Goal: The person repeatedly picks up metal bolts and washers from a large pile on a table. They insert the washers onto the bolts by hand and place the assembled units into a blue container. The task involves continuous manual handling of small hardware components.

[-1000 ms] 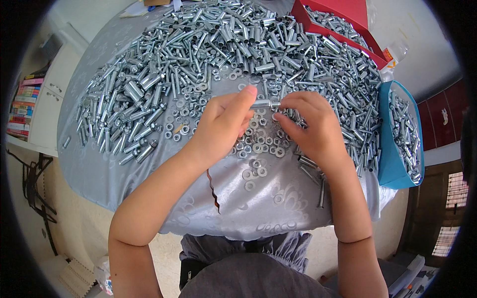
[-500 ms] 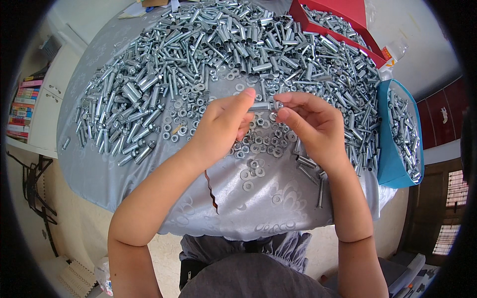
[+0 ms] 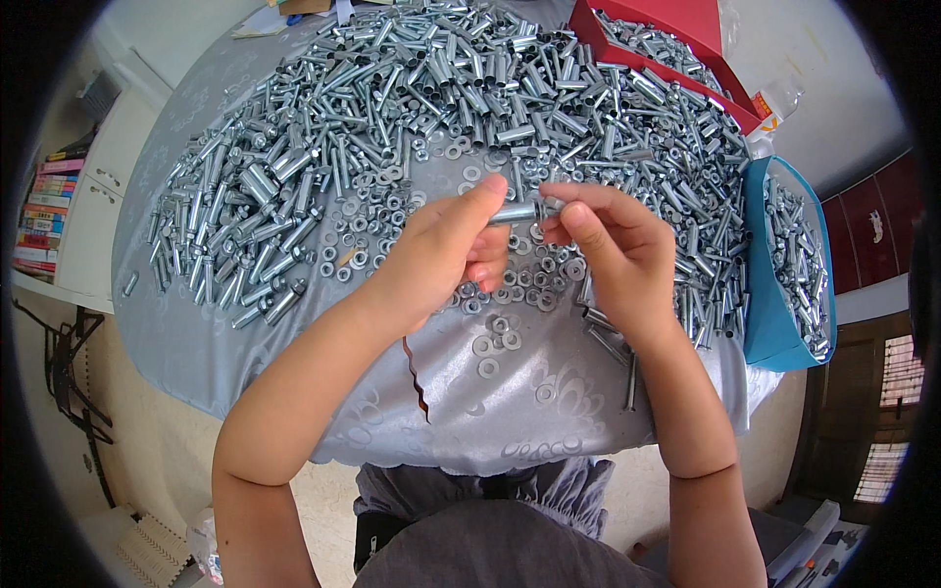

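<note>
My left hand (image 3: 417, 250) is closed around a silver expansion bolt (image 3: 515, 213), which lies nearly level, its end pointing right. At that end, my right hand (image 3: 627, 255) has thumb and forefinger pinched on the nut, which is mostly hidden by the fingers. Beneath both hands, loose nuts and washers (image 3: 487, 345) are scattered over the grey tablecloth (image 3: 480, 421). To the left is a pile of bolts fitted with sleeves (image 3: 260, 186). Beyond the hands lies a wide heap of metal sleeves and long bolts (image 3: 461, 73).
A red box (image 3: 740, 113) of metal parts stands at the far right. Nearer on the right edge is a blue box (image 3: 769, 338), also filled with parts. A dark wavy slit (image 3: 417, 377) shows in the cloth near the front. Books (image 3: 47, 211) fill a shelf at left.
My right thumb has moved up over the nut, as if turning it. The bolt's right end has tipped up slightly, and my left fingers have loosened a little underneath.
</note>
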### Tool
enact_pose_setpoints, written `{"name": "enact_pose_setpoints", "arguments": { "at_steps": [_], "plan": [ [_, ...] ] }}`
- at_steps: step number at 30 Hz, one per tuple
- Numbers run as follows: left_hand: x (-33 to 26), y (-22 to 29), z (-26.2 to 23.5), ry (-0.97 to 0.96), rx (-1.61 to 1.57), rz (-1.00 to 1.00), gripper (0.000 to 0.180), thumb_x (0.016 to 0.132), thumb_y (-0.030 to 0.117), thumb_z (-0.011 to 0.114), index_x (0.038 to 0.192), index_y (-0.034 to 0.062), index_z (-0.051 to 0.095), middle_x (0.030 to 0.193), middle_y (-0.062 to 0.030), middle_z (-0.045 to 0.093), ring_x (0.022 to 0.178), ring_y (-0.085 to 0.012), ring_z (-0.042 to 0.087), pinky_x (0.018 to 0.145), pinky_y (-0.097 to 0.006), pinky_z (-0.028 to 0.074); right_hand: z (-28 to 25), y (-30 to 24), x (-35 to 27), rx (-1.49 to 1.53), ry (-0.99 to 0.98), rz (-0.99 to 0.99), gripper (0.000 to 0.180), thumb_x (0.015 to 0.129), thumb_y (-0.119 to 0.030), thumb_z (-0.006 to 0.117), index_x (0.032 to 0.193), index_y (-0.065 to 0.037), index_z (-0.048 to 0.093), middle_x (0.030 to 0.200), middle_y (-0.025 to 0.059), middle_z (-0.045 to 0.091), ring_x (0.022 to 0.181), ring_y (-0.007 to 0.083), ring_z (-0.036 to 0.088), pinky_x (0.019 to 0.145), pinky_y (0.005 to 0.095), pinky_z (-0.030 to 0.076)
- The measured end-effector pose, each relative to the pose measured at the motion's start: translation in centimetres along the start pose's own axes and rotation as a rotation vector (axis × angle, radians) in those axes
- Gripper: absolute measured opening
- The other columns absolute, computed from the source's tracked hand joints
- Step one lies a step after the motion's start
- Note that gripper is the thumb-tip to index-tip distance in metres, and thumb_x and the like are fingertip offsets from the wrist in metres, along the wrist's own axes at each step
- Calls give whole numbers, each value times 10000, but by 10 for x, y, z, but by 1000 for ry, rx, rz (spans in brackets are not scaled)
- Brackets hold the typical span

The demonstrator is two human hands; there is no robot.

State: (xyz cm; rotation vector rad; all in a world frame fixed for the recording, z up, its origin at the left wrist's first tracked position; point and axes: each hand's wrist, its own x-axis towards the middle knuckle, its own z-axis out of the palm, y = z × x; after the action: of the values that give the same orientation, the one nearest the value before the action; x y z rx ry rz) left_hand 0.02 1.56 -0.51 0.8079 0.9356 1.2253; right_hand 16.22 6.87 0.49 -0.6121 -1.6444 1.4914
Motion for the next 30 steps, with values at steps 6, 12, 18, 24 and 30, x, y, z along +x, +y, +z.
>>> {"name": "enact_pose_setpoints", "arguments": {
  "at_steps": [6, 12, 18, 24, 30],
  "plan": [
    [-4, 4, 4, -49, -73, -32, 477, 927, 401, 334, 531, 155, 233, 503, 35, 234, 459, -96, 286, 493, -254, 312, -2, -2, -1, 97, -13, 22, 182, 852, -82, 564, 991, 34, 586, 854, 76, 620, 744, 110, 577, 706, 232, 468],
    [-3, 4, 6, 46, -39, -18, 464, 925, 389, 353, 539, 158, 241, 512, 34, 253, 467, -94, 299, 497, -253, 314, 0, 0, -1, 123, 56, -10, 129, 799, -14, 615, 918, 16, 574, 860, 59, 599, 791, 104, 569, 728, 229, 455],
    [-2, 3, 2, 28, 19, 2, 466, 914, 414, 376, 542, 150, 280, 517, 34, 289, 479, -91, 321, 506, -250, 331, -1, 3, 0, -18, 50, -105, 150, 775, -8, 639, 905, 7, 565, 874, 45, 591, 807, 101, 565, 747, 235, 451],
    [-2, 1, -1, -25, 67, 13, 491, 902, 455, 399, 546, 121, 341, 535, 30, 325, 499, -85, 343, 517, -247, 352, -4, -1, 0, -116, 47, -148, 183, 771, -7, 641, 939, 11, 573, 907, 54, 599, 822, 109, 575, 747, 235, 461],
    [-2, 2, -3, -45, 89, 25, 501, 901, 475, 390, 564, 107, 359, 544, 28, 324, 503, -83, 342, 513, -245, 351, -4, -4, -3, -159, 12, -78, 266, 781, -27, 634, 1043, 2, 596, 938, 64, 630, 818, 96, 586, 738, 227, 466]
  ]
}}
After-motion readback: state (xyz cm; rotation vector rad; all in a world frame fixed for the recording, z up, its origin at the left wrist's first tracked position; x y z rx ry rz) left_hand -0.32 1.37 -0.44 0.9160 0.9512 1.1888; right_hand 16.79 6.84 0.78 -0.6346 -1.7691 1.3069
